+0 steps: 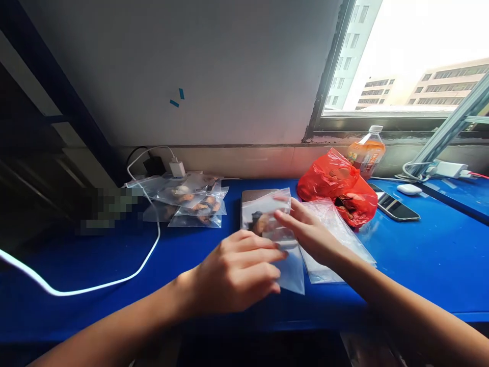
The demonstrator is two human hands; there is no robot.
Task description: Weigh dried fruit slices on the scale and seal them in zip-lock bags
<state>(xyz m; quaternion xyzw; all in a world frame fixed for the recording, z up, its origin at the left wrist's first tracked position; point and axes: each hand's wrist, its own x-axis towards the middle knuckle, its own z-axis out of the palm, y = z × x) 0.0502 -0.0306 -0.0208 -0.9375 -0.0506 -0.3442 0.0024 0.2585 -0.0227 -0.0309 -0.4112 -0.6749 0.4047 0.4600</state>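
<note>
In the middle of the head view, a clear plastic bag point(255, 206) with small dark and brown pieces in it is slightly smeared by motion. My right hand point(307, 229) grips its right edge between thumb and fingers. My left hand point(242, 270) is closed at the bag's lower part, its fingers bent over the plastic and its thumb hidden. Below the fingers hangs more clear plastic point(293, 270); whether it belongs to the same bag I cannot tell. Behind the bag lies a flat dark rectangular object point(260, 194), mostly covered.
Filled clear bags point(198, 204) are piled at the left near a white charger point(177, 167), whose cable point(153, 250) loops across the blue table point(439, 265). To the right lie flat clear bags point(328, 255), a red plastic bag point(328, 176), a bottle point(369, 150) and a phone point(399, 206).
</note>
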